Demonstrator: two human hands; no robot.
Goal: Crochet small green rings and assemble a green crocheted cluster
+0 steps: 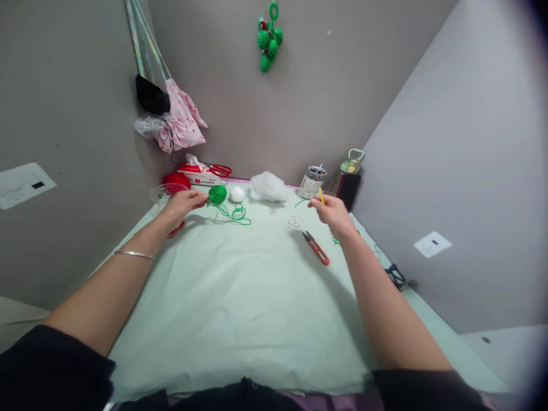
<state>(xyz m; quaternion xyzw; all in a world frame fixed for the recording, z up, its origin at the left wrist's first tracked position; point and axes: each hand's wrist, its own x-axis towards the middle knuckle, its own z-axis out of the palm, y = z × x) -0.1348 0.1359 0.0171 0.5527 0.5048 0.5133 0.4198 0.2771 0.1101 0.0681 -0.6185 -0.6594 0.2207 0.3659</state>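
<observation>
Pale green cloth (240, 319), lower centre: spread under your work things. Orange-handled snips (321, 253), right of centre: handle toward you, probably for easy pick-up. Your right hand (336, 216), right of centre: fingers clamped on a yellow stick-like tool (322, 196), its tip raised off the cloth. Your left hand (183, 204), left of centre: fingertips together at the left edge of the green yarn ball (217, 194); whether they clamp ball or strand, I cannot tell. White ball (237, 194), beside it. White stuffing (269, 187), centre: set back, likely to leave you working room.
</observation>
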